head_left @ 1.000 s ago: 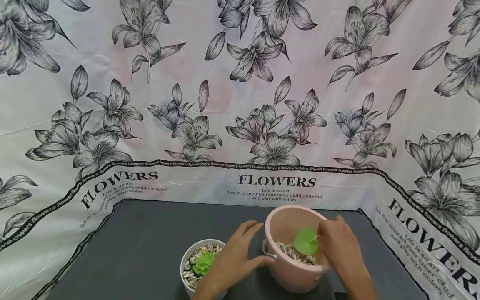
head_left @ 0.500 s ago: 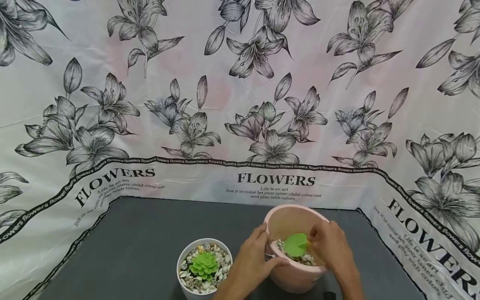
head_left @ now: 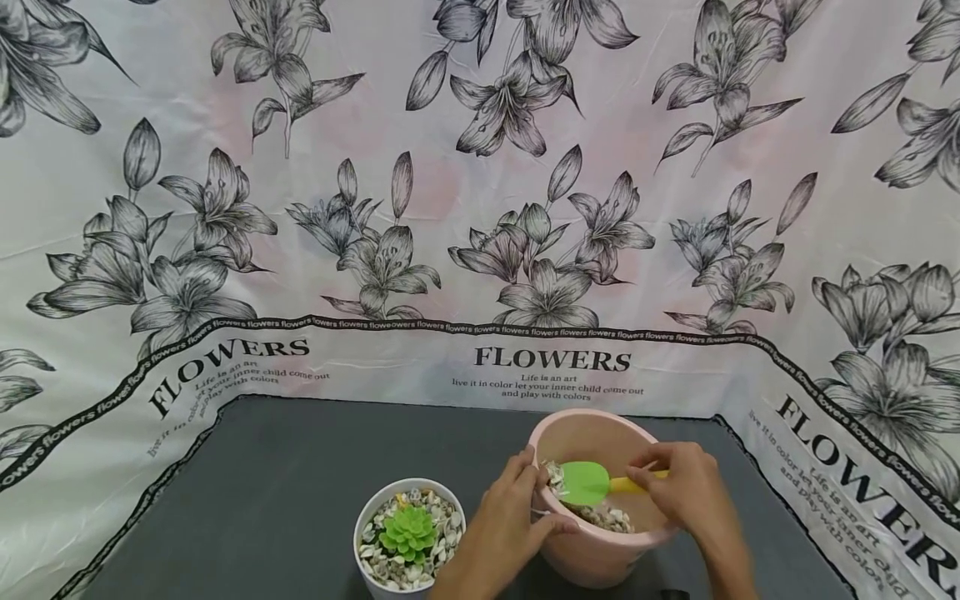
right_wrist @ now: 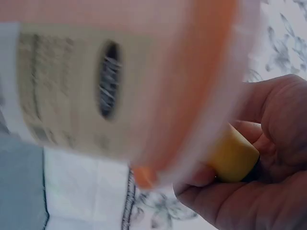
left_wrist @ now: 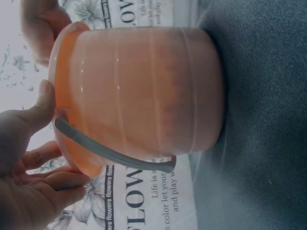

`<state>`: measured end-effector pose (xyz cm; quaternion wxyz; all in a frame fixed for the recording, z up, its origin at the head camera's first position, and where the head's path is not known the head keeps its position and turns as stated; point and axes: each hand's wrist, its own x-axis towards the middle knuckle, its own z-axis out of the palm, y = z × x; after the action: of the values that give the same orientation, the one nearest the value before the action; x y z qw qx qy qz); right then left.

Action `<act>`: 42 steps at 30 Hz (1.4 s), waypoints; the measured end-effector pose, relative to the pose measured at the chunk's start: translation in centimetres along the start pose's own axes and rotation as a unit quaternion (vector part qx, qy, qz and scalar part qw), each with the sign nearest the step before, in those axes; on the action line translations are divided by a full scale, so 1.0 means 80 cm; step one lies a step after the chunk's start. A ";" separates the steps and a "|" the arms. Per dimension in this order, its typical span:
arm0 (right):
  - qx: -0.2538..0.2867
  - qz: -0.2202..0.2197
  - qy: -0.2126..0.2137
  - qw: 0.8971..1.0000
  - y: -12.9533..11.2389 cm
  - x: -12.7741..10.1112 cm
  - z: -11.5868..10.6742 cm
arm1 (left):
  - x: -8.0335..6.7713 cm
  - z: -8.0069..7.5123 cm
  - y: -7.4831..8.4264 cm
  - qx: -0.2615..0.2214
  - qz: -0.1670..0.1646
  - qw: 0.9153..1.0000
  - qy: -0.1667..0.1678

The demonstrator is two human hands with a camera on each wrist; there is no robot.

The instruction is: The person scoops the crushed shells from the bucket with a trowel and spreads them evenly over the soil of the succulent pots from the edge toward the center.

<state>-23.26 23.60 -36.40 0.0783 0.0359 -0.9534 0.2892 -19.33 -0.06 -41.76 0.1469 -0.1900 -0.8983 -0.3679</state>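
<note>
A pale pink bucket [head_left: 592, 562] with pebbles [head_left: 613, 521] inside tilts toward me in the head view. My left hand [head_left: 498, 521] grips its left rim, thumb against the near side, as the left wrist view shows; the grey bail handle [left_wrist: 115, 154] hangs beside the fingers. In my right hand [head_left: 693, 492] is a small trowel with a green blade [head_left: 585, 483] and yellow handle [right_wrist: 235, 155], pinched between thumb and fingers. The blade lies sideways inside the bucket, its tip at the left wall where pebbles gather.
Left of the bucket stands a white pot [head_left: 390, 592] of pebbles with a green succulent [head_left: 408, 533]. Part of a black object [head_left: 675, 594] shows at the bottom edge. A flower-printed cloth [head_left: 555, 383] borders the dark grey table [head_left: 300, 475] at the back and sides.
My left hand has moved right from beside the white pot onto the bucket's rim. The right hand has swung the trowel's blade left, and its yellow handle now shows.
</note>
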 end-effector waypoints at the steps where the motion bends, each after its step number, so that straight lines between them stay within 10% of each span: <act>1: 0.002 0.006 0.003 1.000 0.001 -0.002 -0.004 | 0.000 0.000 0.000 0.001 0.001 1.000 0.003; 29: 0.044 0.071 0.014 0.996 0.008 -0.029 -0.059 | -0.006 -0.001 -0.005 -0.018 -0.017 1.000 -0.007; 42: 0.113 0.046 0.033 0.992 -0.016 -0.039 -0.053 | -0.028 -0.038 -0.010 -0.066 -0.094 0.993 0.009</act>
<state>-19.46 24.99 -32.75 0.0921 -0.0088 -0.9121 0.3994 -17.34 -3.27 -41.03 0.1065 -0.1109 -0.8845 -0.4404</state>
